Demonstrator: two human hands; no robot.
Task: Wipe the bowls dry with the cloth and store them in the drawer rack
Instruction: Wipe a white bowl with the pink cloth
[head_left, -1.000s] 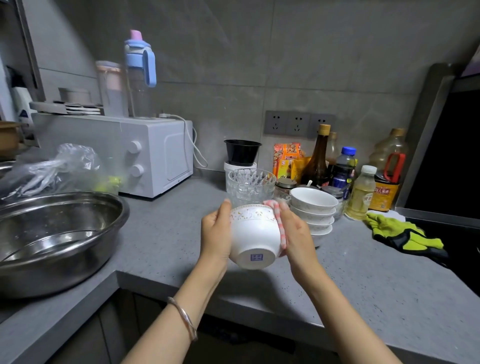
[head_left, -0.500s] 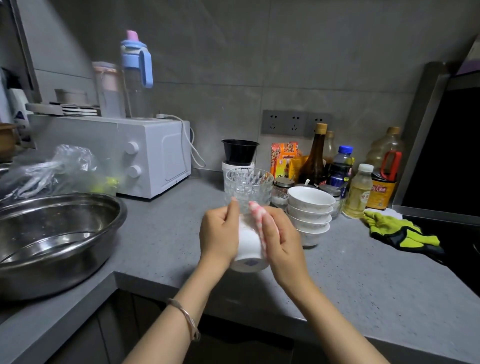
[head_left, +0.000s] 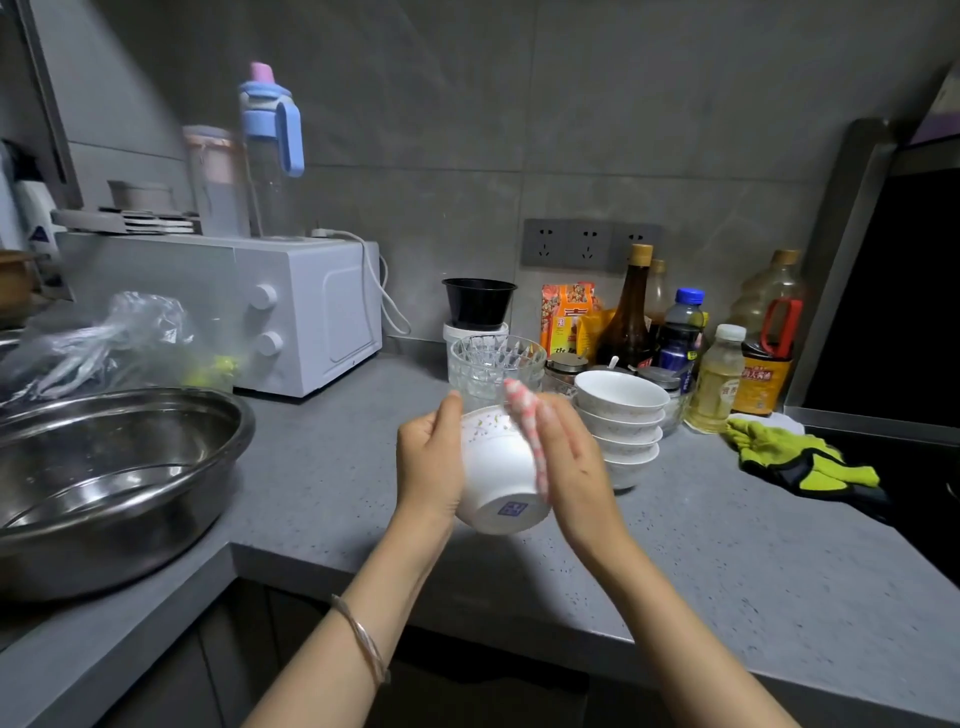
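The white bowl (head_left: 496, 467) hangs tipped above the counter (head_left: 727, 545), near the bowl stack (head_left: 621, 415), its blue-marked foot toward the camera and its mouth toward the wall. The left hand (head_left: 428, 462) has its grip wrapped round the bowl's left side. The right hand (head_left: 569, 462), grip flat and fingers straight, presses the pink cloth (head_left: 530, 421) on its right.

Both bare forearms reach forward and converge. The left hand (head_left: 428, 467) curls round the side of the bowl (head_left: 493, 467), thumb up at the rim. The right hand (head_left: 574, 467) presses the cloth (head_left: 525, 410) against the bowl's other side, fingers (head_left: 553, 423) straight.
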